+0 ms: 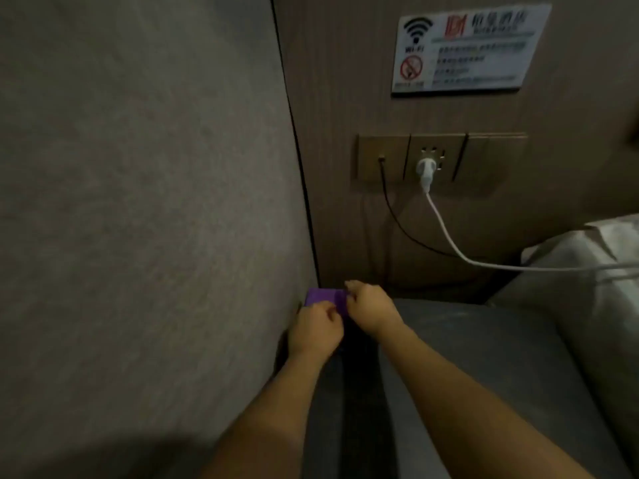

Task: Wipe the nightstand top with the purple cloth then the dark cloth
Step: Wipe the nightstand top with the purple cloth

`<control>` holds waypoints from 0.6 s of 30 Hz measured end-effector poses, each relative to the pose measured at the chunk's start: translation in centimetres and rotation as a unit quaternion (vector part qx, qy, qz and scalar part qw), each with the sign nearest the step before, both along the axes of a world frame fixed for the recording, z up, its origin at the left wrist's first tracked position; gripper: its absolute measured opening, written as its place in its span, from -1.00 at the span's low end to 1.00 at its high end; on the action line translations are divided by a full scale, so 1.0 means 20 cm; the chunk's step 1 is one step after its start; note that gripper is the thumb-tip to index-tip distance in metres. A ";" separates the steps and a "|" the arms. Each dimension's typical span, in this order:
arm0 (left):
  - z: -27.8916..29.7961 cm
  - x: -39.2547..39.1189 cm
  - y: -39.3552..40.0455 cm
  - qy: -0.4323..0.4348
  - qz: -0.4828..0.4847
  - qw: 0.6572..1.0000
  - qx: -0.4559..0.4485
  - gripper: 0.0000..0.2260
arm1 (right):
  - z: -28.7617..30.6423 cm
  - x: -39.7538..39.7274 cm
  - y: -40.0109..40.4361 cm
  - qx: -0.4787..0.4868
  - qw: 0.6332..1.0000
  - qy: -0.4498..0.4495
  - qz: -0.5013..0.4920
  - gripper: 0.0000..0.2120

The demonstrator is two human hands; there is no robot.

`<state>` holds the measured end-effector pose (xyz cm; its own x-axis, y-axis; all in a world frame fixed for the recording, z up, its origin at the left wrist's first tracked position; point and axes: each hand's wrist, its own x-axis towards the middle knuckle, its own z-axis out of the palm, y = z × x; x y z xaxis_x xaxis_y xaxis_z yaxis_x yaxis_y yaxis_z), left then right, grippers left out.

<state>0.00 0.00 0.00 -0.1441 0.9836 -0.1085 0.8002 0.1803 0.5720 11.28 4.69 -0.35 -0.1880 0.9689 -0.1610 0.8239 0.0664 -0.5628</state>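
A folded purple cloth (pixel 325 298) lies in the far left corner of the grey nightstand top (pixel 484 347), against the padded wall panel. My left hand (pixel 316 328) pinches the cloth's near edge with curled fingers. My right hand (pixel 370 305) grips its right edge, fingers curled over it. A dark strip (pixel 359 392) runs along the top between my forearms; whether it is the dark cloth I cannot tell.
A grey padded panel (pixel 145 202) fills the left. On the back wall sit a socket plate (pixel 439 157) with a white plug and cable (pixel 446 229) trailing right, a black cable (pixel 394 216) and a Wi-Fi sign (pixel 466 50). White bedding (pixel 601 271) lies at the right.
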 end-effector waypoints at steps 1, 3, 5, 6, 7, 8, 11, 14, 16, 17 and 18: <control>-0.03 0.00 -0.02 0.027 -0.045 0.998 -0.025 -0.87 | -0.04 -0.03 0.00 -0.008 0.999 -0.027 0.025 -0.60; -0.13 0.01 -0.05 0.104 -0.140 0.984 -0.035 -0.75 | -0.12 -0.07 0.01 -0.006 0.996 -0.057 0.061 -0.56; -0.19 0.00 -0.08 0.155 -0.189 0.969 -0.030 -0.54 | -0.17 -0.08 0.00 0.008 0.991 -0.099 0.093 -0.53; -0.21 0.00 -0.09 0.172 -0.200 0.964 -0.016 -0.49 | -0.19 -0.08 0.00 0.028 0.986 -0.123 0.108 -0.53; -0.23 0.00 -0.10 0.182 -0.206 0.961 -0.005 -0.48 | -0.20 -0.07 0.00 0.049 0.982 -0.137 0.117 -0.53; -0.24 0.00 -0.11 0.192 -0.214 0.958 0.001 -0.48 | -0.20 -0.07 -0.01 0.063 0.980 -0.148 0.120 -0.54; -0.26 -0.02 -0.15 0.232 -0.230 0.945 0.007 -0.48 | -0.22 -0.04 -0.03 0.066 0.975 -0.153 0.144 -0.54; -0.26 -0.05 -0.17 0.262 -0.257 0.930 -0.009 -0.45 | -0.21 0.00 -0.04 0.060 0.979 -0.140 0.139 -0.54; -0.26 -0.05 -0.17 0.268 -0.256 0.929 -0.020 -0.44 | -0.21 0.03 -0.06 0.065 0.980 -0.139 0.126 -0.55; -0.26 -0.04 -0.17 0.266 -0.252 0.930 -0.024 -0.44 | -0.21 0.05 -0.06 0.065 0.981 -0.138 0.124 -0.56; -0.26 -0.03 -0.17 0.265 -0.248 0.931 -0.026 -0.44 | -0.21 0.07 -0.06 0.063 0.982 -0.134 0.118 -0.56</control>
